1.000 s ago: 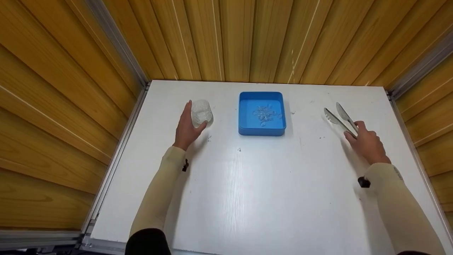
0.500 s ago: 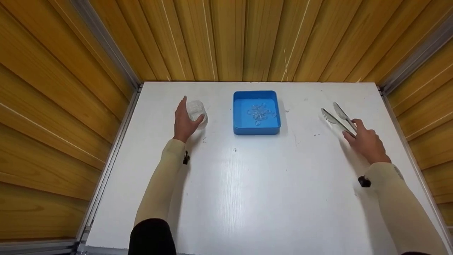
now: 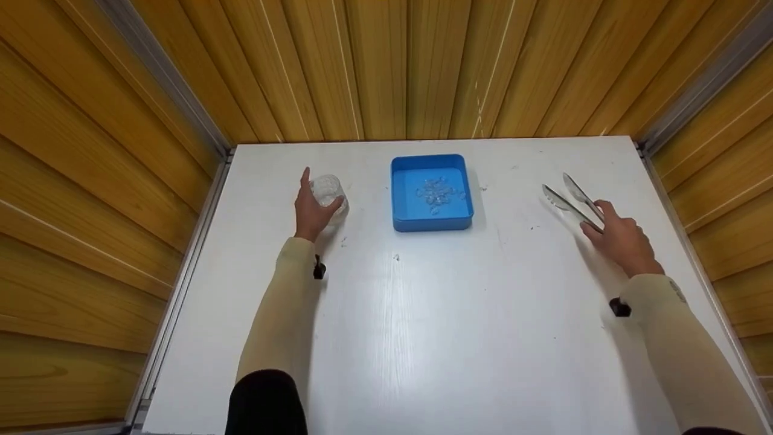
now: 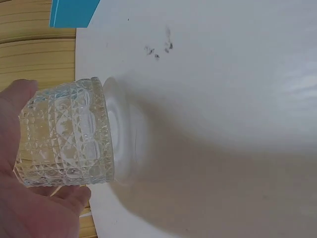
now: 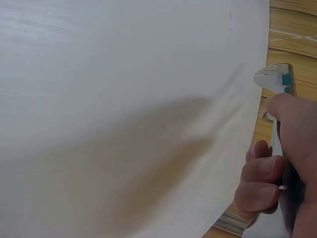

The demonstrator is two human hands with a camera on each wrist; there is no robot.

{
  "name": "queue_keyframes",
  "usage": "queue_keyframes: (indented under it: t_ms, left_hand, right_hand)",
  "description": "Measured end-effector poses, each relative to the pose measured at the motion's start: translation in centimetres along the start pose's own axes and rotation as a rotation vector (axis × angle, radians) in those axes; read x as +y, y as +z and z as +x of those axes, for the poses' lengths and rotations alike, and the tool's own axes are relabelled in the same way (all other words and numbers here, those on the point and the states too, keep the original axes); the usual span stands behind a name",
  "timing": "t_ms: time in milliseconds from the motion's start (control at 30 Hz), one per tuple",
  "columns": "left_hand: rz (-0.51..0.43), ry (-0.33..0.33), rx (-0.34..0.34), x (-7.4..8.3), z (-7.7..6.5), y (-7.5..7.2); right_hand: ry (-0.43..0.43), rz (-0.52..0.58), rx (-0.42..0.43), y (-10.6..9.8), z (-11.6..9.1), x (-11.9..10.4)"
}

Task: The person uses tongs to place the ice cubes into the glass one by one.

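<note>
A clear glass tumbler with a cut diamond pattern [image 4: 67, 134] is at the left of the white table. My left hand [image 3: 312, 211] is wrapped round its side; in the left wrist view the thumb lies on one side and the fingers on the other. Whether the base touches the table is hard to tell. At the right, my right hand [image 3: 622, 241] holds metal tongs [image 3: 570, 205] by the handle, above the table, with their two tips spread apart and pointing away. A blue square tray [image 3: 432, 224] in the middle bears several small clear pieces [image 3: 438, 192].
The white tabletop [image 3: 435, 320] has a few small dark marks. Wood-patterned panels [image 3: 386, 66] stand behind it and at both sides, with metal frame strips in the corners.
My left hand has come in closer round the glass tumbler. The head view has shifted a little to the right. The tray and the tongs in my right hand look unmoved.
</note>
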State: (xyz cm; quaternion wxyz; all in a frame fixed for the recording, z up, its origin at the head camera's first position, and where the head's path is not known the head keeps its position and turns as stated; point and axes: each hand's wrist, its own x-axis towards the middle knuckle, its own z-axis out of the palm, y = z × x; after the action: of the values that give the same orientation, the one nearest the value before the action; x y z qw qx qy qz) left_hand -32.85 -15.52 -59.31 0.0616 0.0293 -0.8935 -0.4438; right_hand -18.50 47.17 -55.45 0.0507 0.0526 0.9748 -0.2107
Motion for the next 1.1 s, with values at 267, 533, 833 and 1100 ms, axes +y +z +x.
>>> queue_keyframes:
  t_ms: [267,533,833,1100]
  left_hand:
    - [-0.008,-0.051,-0.018,0.2,0.0,0.2]
    - [-0.055,-0.126,-0.016,-0.2,-0.5,-0.4]
    - [-0.072,-0.048,-0.022,-0.1,-2.2,-0.2]
    - [-0.103,0.013,-0.043,0.3,-4.2,0.5]
  right_hand:
    - [0.006,0.008,-0.010,0.3,-0.1,0.3]
    - [0.004,0.007,-0.032,-0.3,0.2,0.2]
    - [-0.027,-0.001,-0.011,-1.2,0.9,-0.7]
    - [-0.115,-0.077,0.034,-1.8,1.4,-1.3]
